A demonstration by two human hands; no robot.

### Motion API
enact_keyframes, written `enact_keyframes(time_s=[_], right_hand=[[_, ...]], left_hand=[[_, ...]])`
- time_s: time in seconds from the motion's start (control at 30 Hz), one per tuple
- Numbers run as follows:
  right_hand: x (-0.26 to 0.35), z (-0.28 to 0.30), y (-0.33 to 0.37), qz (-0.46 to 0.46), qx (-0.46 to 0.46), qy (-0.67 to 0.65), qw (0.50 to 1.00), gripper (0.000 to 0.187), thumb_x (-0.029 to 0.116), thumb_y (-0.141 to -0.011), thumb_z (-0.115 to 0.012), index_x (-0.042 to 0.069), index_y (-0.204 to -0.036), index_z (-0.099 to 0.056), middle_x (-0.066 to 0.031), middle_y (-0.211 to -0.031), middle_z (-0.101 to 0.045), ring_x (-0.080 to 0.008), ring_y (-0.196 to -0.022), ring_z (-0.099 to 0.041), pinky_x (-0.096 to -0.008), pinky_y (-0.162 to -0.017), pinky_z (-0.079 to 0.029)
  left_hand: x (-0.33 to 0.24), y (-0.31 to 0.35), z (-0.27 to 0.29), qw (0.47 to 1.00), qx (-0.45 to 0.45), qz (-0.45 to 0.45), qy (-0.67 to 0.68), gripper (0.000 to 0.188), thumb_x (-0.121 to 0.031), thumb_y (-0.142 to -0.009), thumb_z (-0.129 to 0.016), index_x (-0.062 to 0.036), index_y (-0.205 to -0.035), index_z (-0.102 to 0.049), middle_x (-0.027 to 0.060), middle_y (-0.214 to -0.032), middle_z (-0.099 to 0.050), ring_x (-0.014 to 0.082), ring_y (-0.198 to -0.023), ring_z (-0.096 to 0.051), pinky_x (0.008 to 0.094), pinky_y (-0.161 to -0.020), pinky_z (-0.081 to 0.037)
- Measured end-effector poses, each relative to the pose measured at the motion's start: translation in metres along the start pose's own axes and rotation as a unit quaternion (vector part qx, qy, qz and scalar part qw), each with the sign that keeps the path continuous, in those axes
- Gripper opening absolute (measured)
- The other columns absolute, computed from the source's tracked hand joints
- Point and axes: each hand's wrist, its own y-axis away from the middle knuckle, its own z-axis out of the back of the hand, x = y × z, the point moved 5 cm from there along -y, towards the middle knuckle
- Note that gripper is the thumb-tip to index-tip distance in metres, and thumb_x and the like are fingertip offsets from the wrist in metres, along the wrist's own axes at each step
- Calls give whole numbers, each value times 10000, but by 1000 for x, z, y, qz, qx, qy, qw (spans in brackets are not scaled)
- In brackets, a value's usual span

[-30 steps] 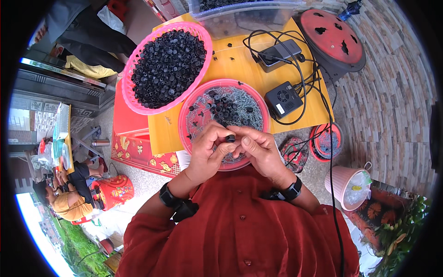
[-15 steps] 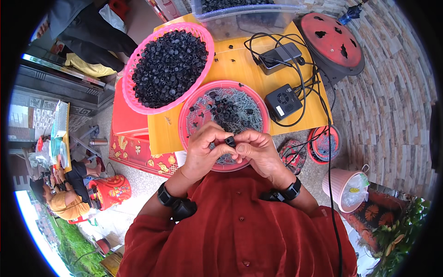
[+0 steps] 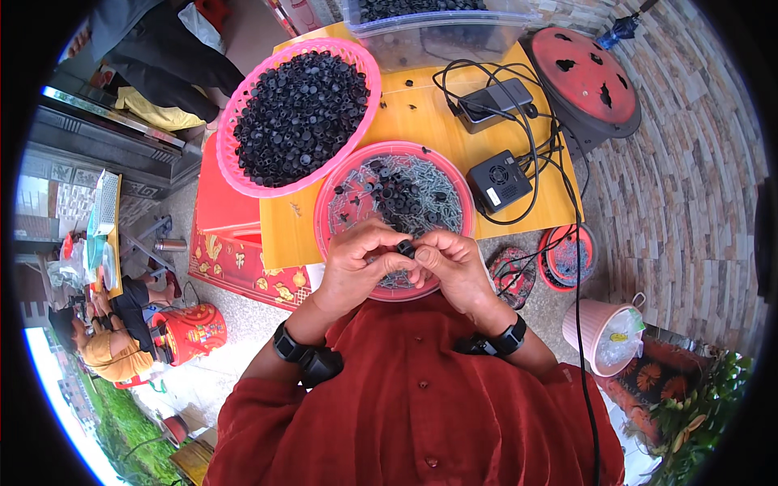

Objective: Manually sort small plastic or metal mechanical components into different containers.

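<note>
A small black plastic cap [image 3: 406, 249] is pinched between the thumb and forefinger of my left hand [image 3: 363, 263]. My right hand [image 3: 450, 267] meets it from the other side, thumb and forefinger closed at the cap; whether they also hold a screw is hidden. Both hands are over the near part of a pink basin [image 3: 326, 188], which holds many silvery screws [image 3: 438, 185] and a heap of black caps [image 3: 395, 194]. Beyond it to the left, a pink basket [image 3: 375, 81] is full of loose black caps [image 3: 300, 117].
A clear plastic bin [image 3: 438, 40] with black parts stands at the table's [image 3: 405, 121] far edge. Black power boxes [image 3: 498, 180] with tangled cables [image 3: 539, 138] lie at right. One cable hangs down past my right arm. People are at the far left; a pink bucket [image 3: 596, 332] stands right.
Both hands stay together at the cap, with only slight finger movement. The whole view has shifted a little; the basin and basket stand where they were.
</note>
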Motion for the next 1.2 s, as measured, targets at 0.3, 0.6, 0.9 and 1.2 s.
enact_keyframes(time_s=[0.3,0.6,0.9,1.2], right_hand=[[11,-2,1,67,-78,2,995,92,-7,-807,-609,-4,-898,-592,-66,-779,-628,-119,-681,-613,-209,-562,-503],[14,3,1,44,-106,69,991,88,-17,-809,-601,-16,-895,-624,-66,-804,-624,-104,-698,-605,-207,-578,-507],[26,-5,2,164,-109,196,961,184,-96,-772,-599,-38,-946,-613,-80,-910,-577,-134,-787,-604,-219,-693,-509],[30,1,4,191,-165,214,944,142,-71,-732,-648,-19,-863,-633,-84,-828,-609,-138,-764,-605,-245,-660,-498]], left_hand=[[-2,-2,1,998,-24,1,-57,248,-25,-663,-735,-6,-881,-619,60,-751,-568,129,-634,-548,244,-558,-449],[8,-1,-1,989,24,138,57,206,-42,-774,-651,17,-967,-611,64,-825,-608,126,-714,-594,228,-626,-491],[35,10,-9,884,-8,300,360,200,-94,-869,-550,-11,-1049,-581,66,-860,-611,137,-765,-614,267,-692,-538],[37,8,-9,827,-9,347,443,236,-74,-878,-522,-9,-1102,-557,67,-893,-618,113,-750,-612,256,-686,-534]])
